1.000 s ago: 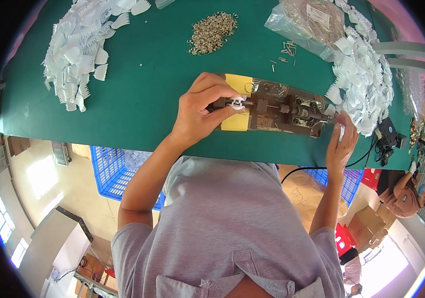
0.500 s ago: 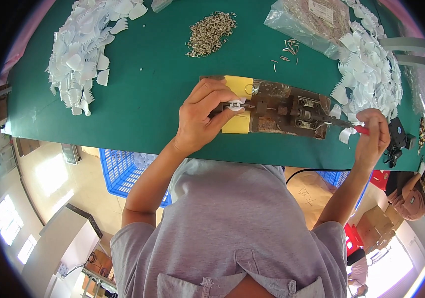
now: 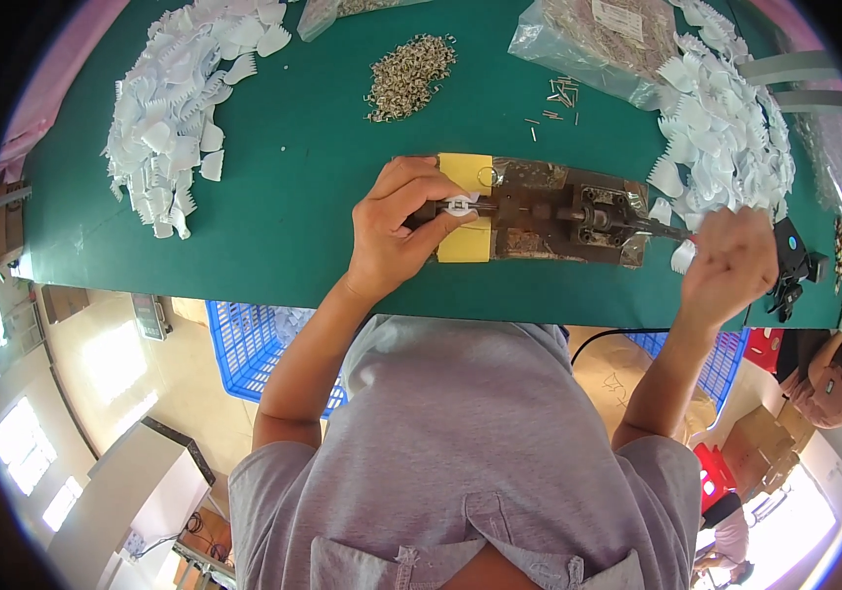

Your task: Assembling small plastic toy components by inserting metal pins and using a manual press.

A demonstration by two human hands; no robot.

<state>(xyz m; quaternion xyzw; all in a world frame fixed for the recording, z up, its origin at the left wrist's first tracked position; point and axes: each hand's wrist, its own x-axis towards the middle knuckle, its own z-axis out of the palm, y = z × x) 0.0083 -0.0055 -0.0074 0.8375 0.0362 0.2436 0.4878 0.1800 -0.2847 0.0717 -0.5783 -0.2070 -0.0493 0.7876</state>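
A push-type toggle clamp (image 3: 598, 218) is mounted on a dark, worn base plate (image 3: 529, 246) with a yellow section (image 3: 465, 251) near its left end. My left hand (image 3: 391, 231) pinches a small white plastic piece (image 3: 459, 206) between thumb and fingers, against the tip of the clamp's rod. Part of that piece is hidden by the fingers. At the other end, my right hand (image 3: 730, 264) is closed around the red-ended lever handle (image 3: 678, 234); motion blurs it, and only a bit of red shows beside the fingers.
Toothed white plastic pieces lie heaped at left (image 3: 160, 138) and right (image 3: 725, 138). Small metal clips (image 3: 409, 77) form a pile at the back, near loose metal pins (image 3: 563, 91) and a clear bag (image 3: 608, 39). A black device (image 3: 792, 265) stands right; a blue basket (image 3: 239, 354) is below the table.
My right hand has shifted slightly and turned over the lever's red end, covering most of it. My left hand keeps the white piece at the rod tip. The whole view has shifted a little.
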